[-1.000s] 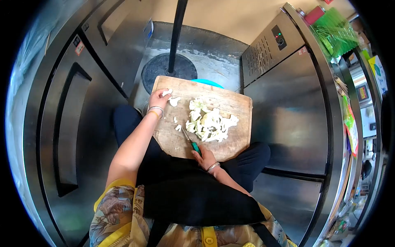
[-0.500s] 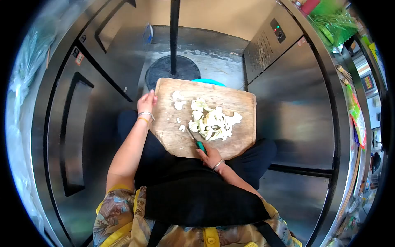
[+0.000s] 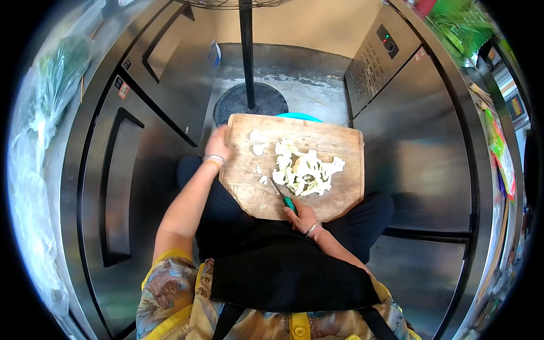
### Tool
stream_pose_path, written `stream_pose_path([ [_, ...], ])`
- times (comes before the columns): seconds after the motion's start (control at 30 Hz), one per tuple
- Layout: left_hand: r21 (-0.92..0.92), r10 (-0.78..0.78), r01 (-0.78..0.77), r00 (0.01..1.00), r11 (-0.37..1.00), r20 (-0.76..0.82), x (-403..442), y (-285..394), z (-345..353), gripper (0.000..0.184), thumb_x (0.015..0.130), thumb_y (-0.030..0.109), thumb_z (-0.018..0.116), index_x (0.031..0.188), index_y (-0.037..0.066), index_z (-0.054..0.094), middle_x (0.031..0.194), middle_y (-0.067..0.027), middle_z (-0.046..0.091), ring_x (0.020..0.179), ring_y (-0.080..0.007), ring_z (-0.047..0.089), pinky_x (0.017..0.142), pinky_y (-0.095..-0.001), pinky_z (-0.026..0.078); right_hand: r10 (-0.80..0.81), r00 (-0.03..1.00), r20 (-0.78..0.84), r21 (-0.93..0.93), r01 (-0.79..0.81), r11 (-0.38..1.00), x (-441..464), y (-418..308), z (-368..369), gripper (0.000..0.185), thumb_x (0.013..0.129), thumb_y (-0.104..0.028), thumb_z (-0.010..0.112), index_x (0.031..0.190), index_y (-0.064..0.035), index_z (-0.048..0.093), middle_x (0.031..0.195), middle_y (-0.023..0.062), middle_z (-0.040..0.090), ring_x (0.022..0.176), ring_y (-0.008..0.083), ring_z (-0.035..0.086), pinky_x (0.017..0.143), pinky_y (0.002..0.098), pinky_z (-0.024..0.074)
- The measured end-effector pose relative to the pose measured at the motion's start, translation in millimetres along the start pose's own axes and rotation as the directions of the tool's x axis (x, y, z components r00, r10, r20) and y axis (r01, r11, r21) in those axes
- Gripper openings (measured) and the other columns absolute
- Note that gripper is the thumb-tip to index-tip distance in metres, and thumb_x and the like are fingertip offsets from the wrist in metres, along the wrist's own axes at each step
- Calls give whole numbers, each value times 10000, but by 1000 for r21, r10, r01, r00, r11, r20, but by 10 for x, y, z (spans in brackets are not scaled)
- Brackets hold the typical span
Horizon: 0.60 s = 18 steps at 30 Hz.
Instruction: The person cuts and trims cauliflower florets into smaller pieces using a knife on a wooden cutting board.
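Note:
A wooden cutting board (image 3: 334, 141) lies across the lap. On its middle and right is a heap of cut cauliflower (image 3: 306, 173), with two white florets (image 3: 259, 143) apart at the upper left and small bits (image 3: 263, 179) below them. My right hand (image 3: 303, 216) is closed around the green handle of a knife (image 3: 289, 204); the blade points up and left, beside the heap. At the board's left edge is my left hand (image 3: 220, 144), blurred, its fingers not clear enough to read.
Steel cabinets stand at the left (image 3: 150, 187) and right (image 3: 413, 147). Beyond the board are a black pole on a round base (image 3: 226, 105) and a blue rim (image 3: 300, 117). Plastic bags (image 3: 42, 141) lie at far left, green vegetables (image 3: 462, 25) at upper right.
My left hand has left the florets at the upper left and moved to the board's left edge. The florets lie free on the board. My right hand keeps the knife. The view has shifted.

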<state>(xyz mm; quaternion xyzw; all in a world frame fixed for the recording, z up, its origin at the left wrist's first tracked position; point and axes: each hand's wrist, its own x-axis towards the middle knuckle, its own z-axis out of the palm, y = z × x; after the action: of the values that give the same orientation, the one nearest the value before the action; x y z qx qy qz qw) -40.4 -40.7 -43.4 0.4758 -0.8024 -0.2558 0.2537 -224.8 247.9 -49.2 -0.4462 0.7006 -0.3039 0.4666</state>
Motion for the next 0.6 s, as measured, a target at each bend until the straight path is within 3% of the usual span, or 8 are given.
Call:
stream_pose_path([
  [0.03, 51, 172, -173, 984, 984, 40, -43, -98, 171, 422, 660, -39, 569, 1069, 57, 602, 1198, -162, 538, 1134, -335, 486, 971, -380, 398, -8, 1000, 4, -14, 8, 1000, 7, 25, 7, 408, 908, -314, 526, 1172, -4, 503, 648, 130, 593, 468, 208, 578, 487, 337, 475],
  [0.27, 399, 189, -274, 952, 875, 240, -303, 402, 204, 409, 775, 48, 517, 1179, 104, 552, 1254, -78, 504, 1181, -251, 451, 970, -402, 374, 2, 999, 32, 3, -2, 1000, 8, 29, -14, 384, 909, -309, 518, 1148, -9, 495, 639, 130, 588, 471, 214, 585, 478, 335, 468],
  [0.33, 687, -276, -24, 905, 727, 324, -154, 421, 157, 500, 792, 90, 524, 1283, 58, 433, 1330, -76, 428, 1213, -237, 421, 979, -432, 359, 0, 1000, 31, -2, 0, 1000, 12, 0, -25, 382, 909, -305, 518, 1151, -10, 494, 639, 129, 588, 467, 212, 582, 476, 336, 467],
  [0.4, 636, -420, 349, 906, 688, -43, -11, 131, 27, 563, 798, 128, 529, 1317, 0, 352, 1375, -86, 365, 1230, -254, 403, 979, -457, 350, 0, 1000, 24, -6, 0, 1000, -1, -2, -25, 381, 908, -301, 518, 1154, -11, 494, 639, 127, 588, 463, 209, 579, 475, 337, 466],
  [0.47, 295, -549, 594, 805, 748, -226, 114, 81, -91, 624, 793, 136, 537, 1354, 9, 293, 1394, -97, 324, 1233, -274, 395, 974, -465, 350, -20, 1000, 6, 21, 20, 1000, -10, 1, -22, 379, 907, -297, 518, 1157, -12, 494, 636, 118, 586, 450, 200, 567, 467, 331, 462],
  [0.5, 230, -396, 522, 812, 822, -428, 149, -9, -18, 533, 775, 97, 528, 1287, 22, 396, 1318, -124, 416, 1160, -315, 461, 923, -440, 403, -16, 1000, 7, 26, 15, 1000, -10, -2, -27, 379, 907, -297, 518, 1157, -12, 494, 636, 118, 586, 450, 200, 567, 467, 331, 462],
  [0.53, 236, -395, 521, 815, 820, -423, 133, 65, -48, 533, 775, 97, 528, 1287, 22, 396, 1318, -124, 416, 1160, -315, 461, 923, -440, 403, 2, 1000, 25, 30, -3, 1000, 0, -30, -44, 382, 907, -294, 519, 1166, -14, 491, 631, 114, 584, 448, 196, 564, 463, 326, 461],
  [0.6, 250, -152, 236, 937, 939, -314, 43, 341, -96, 403, 760, 74, 533, 1160, 30, 510, 1205, -157, 506, 1047, -352, 527, 857, -404, 454, 24, 999, 31, 42, -25, 999, -11, -91, -65, 344, 909, -292, 518, 1104, -9, 510, 615, 103, 575, 441, 184, 558, 456, 317, 458],
])
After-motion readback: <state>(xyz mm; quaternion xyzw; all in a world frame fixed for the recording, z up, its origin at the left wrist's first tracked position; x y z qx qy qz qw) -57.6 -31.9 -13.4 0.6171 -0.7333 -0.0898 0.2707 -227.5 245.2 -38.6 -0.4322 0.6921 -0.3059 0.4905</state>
